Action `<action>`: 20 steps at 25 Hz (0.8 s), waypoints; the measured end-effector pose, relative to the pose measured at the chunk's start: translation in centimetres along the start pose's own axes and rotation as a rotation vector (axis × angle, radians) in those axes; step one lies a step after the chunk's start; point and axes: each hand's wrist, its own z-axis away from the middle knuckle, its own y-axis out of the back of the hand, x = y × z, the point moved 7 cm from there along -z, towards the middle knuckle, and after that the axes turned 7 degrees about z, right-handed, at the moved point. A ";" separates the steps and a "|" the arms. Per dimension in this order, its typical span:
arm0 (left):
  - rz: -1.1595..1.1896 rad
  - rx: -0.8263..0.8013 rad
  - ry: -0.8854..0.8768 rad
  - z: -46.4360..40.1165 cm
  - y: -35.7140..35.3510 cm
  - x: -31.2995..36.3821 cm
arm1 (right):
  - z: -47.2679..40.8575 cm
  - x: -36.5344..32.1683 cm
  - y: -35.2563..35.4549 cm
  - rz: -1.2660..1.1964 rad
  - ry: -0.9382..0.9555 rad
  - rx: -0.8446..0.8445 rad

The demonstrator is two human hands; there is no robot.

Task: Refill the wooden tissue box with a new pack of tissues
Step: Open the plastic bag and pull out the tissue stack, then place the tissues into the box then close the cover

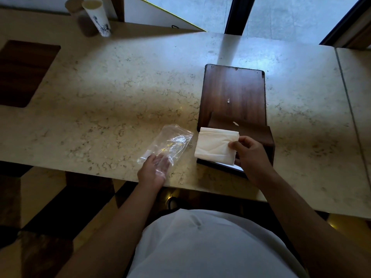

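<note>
A dark wooden tissue box (261, 137) lies on the marble table near its front edge, with its flat lid panel (233, 93) lying open behind it. A white stack of tissues (212, 146) rests over the box's near left part. My right hand (251, 155) pinches the stack's right edge between thumb and fingers. To the left of the box a clear, empty plastic wrapper (170, 141) lies on the table. My left hand (153, 170) rests on the wrapper's near end, fingers spread under or on the film.
A white paper cup (97, 17) and a brown cylinder (73, 6) stand at the far left of the marble table (110, 93). A dark square inlay (22, 71) sits at the left. A seam (349, 101) splits the table at the right. The front edge runs just before my body.
</note>
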 end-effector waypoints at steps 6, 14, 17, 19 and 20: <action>-0.192 -0.037 0.034 1.2 -0.9 -1.4 | 0.6 1.4 -0.7 0.001 -0.064 -0.011; -0.649 -0.019 0.028 2.3 4.0 1.1 | 1.0 1.7 0.0 -0.023 -0.089 0.039; -0.834 -0.008 -0.031 2.9 4.6 2.3 | 1.2 1.7 0.0 -0.027 -0.091 0.047; -0.899 -0.089 -0.047 3.4 3.1 2.3 | 1.5 1.8 -0.2 -0.069 -0.096 0.044; -0.912 -0.156 -0.031 3.7 1.9 2.0 | 1.7 1.8 -0.4 -0.109 -0.101 0.039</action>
